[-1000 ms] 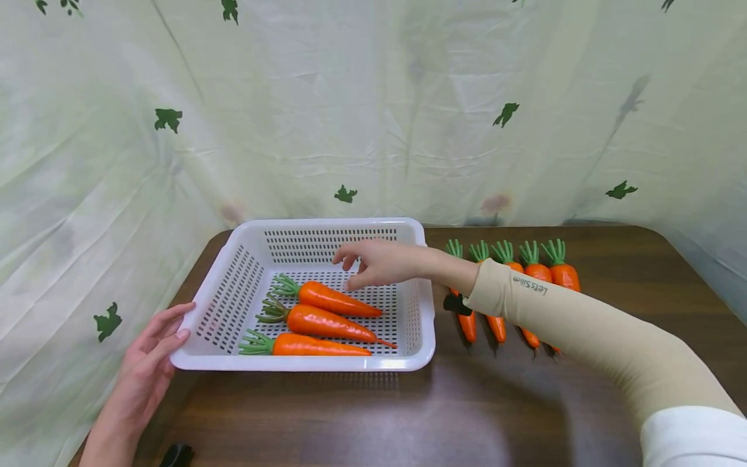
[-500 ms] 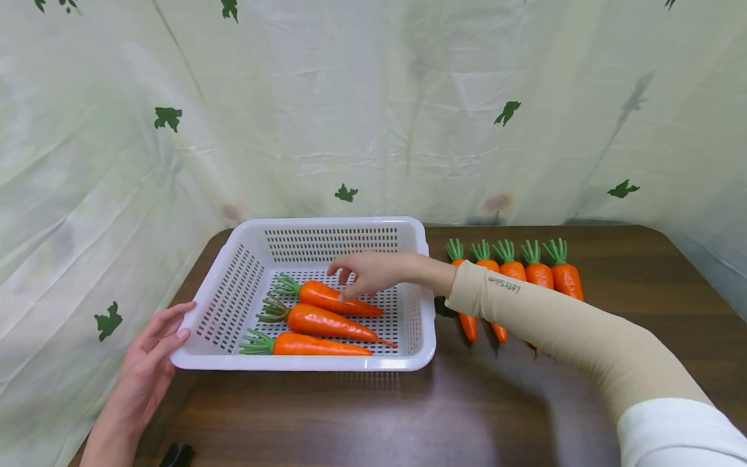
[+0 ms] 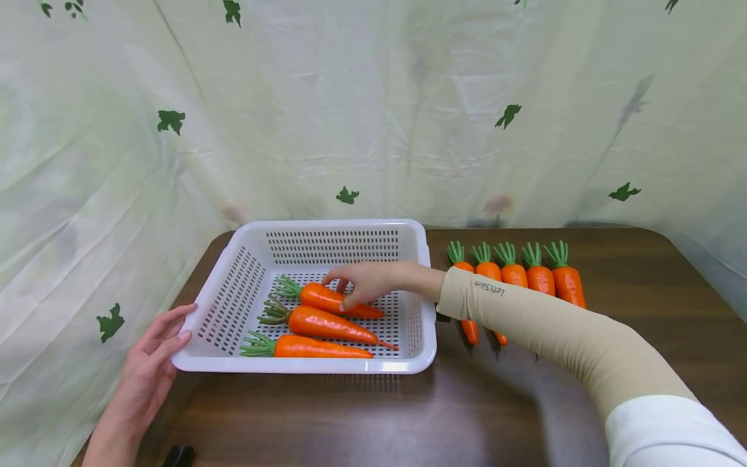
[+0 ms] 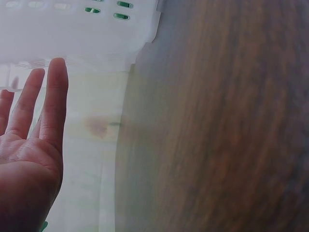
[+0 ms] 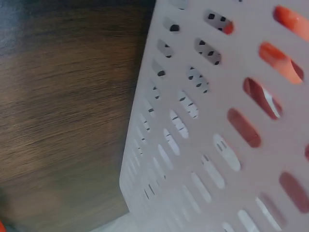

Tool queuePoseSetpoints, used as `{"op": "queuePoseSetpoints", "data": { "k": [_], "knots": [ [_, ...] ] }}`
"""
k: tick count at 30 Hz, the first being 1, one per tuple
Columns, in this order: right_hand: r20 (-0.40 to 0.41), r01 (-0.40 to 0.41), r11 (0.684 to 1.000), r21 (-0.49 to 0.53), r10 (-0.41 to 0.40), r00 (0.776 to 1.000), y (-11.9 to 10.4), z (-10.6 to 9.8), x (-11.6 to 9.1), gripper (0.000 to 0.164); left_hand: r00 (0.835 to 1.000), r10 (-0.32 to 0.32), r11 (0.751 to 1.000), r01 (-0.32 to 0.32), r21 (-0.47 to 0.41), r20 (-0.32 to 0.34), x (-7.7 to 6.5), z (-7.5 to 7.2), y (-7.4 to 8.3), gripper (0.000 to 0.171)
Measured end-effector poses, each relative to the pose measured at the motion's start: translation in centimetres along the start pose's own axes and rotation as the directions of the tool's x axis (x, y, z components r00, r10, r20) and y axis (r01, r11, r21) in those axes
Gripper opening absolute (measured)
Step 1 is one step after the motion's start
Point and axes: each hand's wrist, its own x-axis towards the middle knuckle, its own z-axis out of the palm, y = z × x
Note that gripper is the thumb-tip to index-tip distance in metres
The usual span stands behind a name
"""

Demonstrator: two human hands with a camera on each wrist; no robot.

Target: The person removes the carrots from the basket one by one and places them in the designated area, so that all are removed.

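Note:
In the head view, a white slotted plastic basket holds three orange carrots with green tops. My right hand reaches over its right wall and grips the farthest carrot, thumb on the near side and curled fingers on the far side. The middle carrot and the nearest carrot lie just in front. My left hand touches the basket's left rim with thumb and fingertips. The left wrist view shows its straight fingers against the basket. In the right wrist view the slotted wall mostly hides the right hand.
To the right of the basket, several more carrots lie side by side on the brown wooden table, partly hidden by my right sleeve. A pale curtain encloses the back and sides. A small black object lies at the front left.
My right hand has lowered from above the basket onto the farthest carrot, its fingers now around it. The left hand and the basket have stayed in place.

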Motion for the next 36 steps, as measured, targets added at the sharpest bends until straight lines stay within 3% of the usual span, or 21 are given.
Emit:
{"op": "queuePoseSetpoints", "data": {
  "k": [6, 14, 21, 36],
  "knots": [
    [-0.002, 0.022, 1.000, 0.001, -0.022, 1.000, 0.1, 0.3, 0.1, 0.062, 1.000, 0.008, 1.000, -0.008, 0.000, 0.007, 0.0, 0.1, 0.1, 0.045],
    [0.015, -0.013, 1.000, 0.015, 0.013, 1.000, 0.2, 0.5, 0.2, 0.069, 1.000, -0.013, 1.000, 0.013, 0.010, -0.006, 0.0, 0.0, -0.2, 0.045],
    [-0.027, 0.029, 0.995, -0.097, -0.032, 0.999, 0.0, 0.1, -0.3, 0.068, 1.000, -0.010, 1.000, 0.010, 0.015, -0.009, 0.0, 0.2, -0.1, 0.045],
    [-0.155, 0.126, 0.991, 0.044, -0.118, 0.981, -1.2, -1.1, -2.9, 0.069, 1.000, -0.012, 1.000, 0.013, 0.012, -0.019, 0.0, 0.1, 0.1, 0.045]
  ]
}}
